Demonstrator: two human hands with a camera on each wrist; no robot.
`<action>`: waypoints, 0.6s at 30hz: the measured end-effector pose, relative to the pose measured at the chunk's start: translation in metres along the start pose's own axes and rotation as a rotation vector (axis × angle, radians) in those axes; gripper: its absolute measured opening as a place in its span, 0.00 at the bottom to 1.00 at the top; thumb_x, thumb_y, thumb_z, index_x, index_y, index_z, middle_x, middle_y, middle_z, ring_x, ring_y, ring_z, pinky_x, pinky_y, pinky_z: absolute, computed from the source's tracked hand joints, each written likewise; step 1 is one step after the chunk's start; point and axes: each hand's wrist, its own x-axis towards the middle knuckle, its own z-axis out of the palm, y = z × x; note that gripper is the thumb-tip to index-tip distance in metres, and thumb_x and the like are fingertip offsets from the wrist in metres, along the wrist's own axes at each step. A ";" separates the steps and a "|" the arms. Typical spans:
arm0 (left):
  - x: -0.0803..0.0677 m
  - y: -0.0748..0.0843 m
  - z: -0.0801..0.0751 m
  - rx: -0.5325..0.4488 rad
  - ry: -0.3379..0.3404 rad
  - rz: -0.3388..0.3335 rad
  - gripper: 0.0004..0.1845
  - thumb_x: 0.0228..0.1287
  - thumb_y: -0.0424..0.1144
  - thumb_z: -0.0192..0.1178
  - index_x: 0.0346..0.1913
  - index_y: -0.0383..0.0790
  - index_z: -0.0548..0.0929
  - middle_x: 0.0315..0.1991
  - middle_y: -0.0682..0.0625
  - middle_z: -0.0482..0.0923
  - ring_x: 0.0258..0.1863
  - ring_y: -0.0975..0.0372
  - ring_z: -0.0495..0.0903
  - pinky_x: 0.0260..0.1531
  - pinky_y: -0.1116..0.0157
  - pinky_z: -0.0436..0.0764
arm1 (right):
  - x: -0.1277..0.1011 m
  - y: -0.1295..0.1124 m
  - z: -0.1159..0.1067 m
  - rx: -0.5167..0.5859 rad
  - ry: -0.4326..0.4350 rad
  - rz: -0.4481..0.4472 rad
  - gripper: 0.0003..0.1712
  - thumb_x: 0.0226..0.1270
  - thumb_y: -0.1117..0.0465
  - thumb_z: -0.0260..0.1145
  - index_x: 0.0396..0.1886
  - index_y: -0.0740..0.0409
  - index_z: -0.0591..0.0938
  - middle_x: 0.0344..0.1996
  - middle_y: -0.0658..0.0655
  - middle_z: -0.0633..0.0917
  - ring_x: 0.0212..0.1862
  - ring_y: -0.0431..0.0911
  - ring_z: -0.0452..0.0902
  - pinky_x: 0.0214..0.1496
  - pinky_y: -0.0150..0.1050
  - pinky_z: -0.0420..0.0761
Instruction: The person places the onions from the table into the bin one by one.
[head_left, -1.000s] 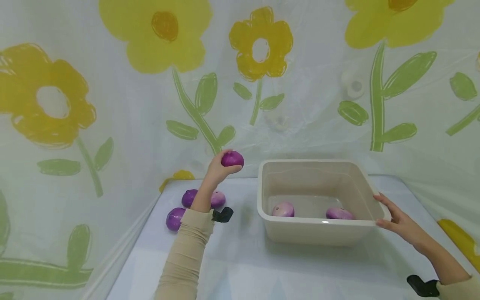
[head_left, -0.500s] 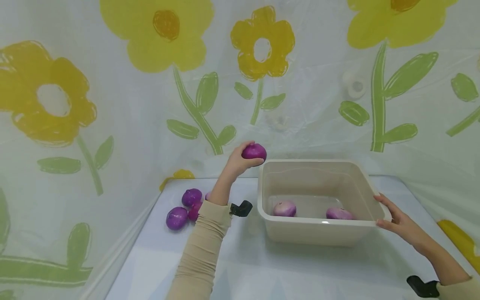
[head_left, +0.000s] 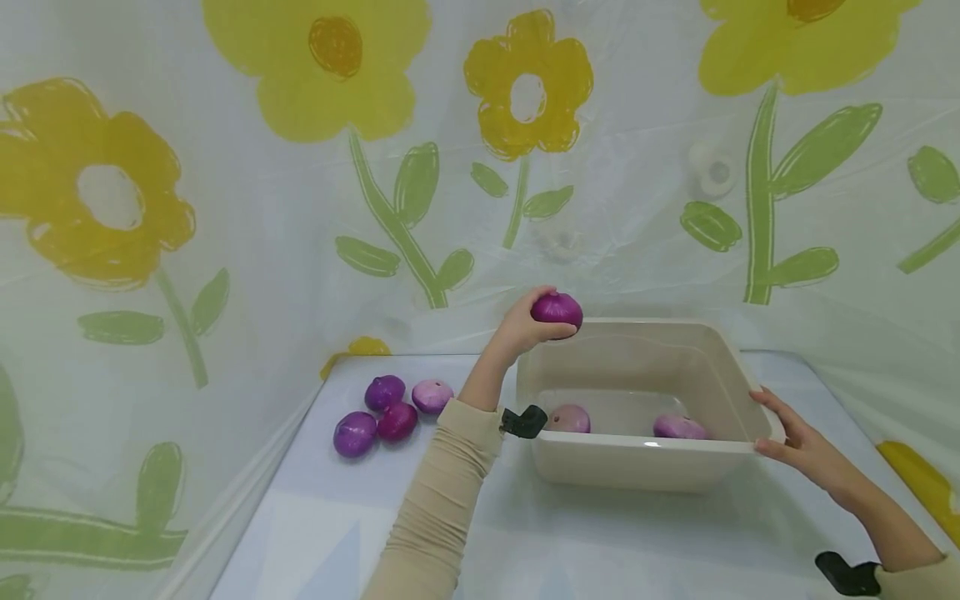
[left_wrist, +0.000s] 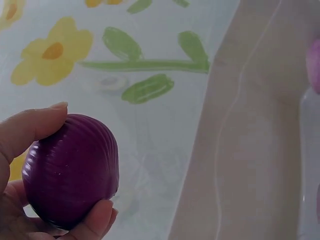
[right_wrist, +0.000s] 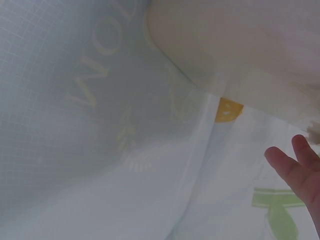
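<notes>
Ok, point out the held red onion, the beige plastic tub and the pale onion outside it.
Held red onion (head_left: pixel 557 310): head view, visible middle of its side.
Beige plastic tub (head_left: pixel 637 467): head view, outer front wall.
Pale onion (head_left: pixel 432 397): head view, middle of its visible surface.

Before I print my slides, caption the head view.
Left hand holds onion near bin; right hand touches its rim.

The held onion (head_left: pixel 557 310) looks glossy, the bin (head_left: pixel 637 464) smooth plastic, the sleeve (head_left: pixel 442 500) matt cloth.

Both sleeves (head_left: pixel 444 500) are beige, with black wrist attachments (head_left: pixel 523 422).
</notes>
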 end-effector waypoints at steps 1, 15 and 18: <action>0.001 0.001 0.004 0.002 -0.009 -0.001 0.38 0.48 0.40 0.69 0.65 0.48 0.65 0.63 0.45 0.64 0.58 0.50 0.68 0.52 0.56 0.75 | 0.000 0.000 0.000 0.001 -0.002 0.006 0.40 0.70 0.61 0.51 0.73 0.40 0.41 0.59 0.19 0.41 0.57 0.26 0.51 0.45 0.74 0.63; -0.004 0.000 0.018 0.038 -0.050 -0.016 0.40 0.49 0.42 0.69 0.66 0.49 0.64 0.66 0.44 0.60 0.64 0.51 0.61 0.56 0.54 0.70 | -0.001 -0.001 0.002 0.018 -0.006 0.018 0.40 0.70 0.60 0.50 0.73 0.40 0.40 0.59 0.19 0.39 0.67 0.54 0.44 0.47 0.75 0.57; -0.004 -0.004 0.012 0.045 -0.042 -0.020 0.39 0.49 0.42 0.69 0.66 0.49 0.64 0.66 0.45 0.61 0.64 0.51 0.62 0.57 0.54 0.70 | -0.001 -0.002 0.002 0.018 -0.001 0.015 0.40 0.70 0.61 0.50 0.73 0.40 0.39 0.60 0.20 0.38 0.67 0.62 0.41 0.47 0.75 0.56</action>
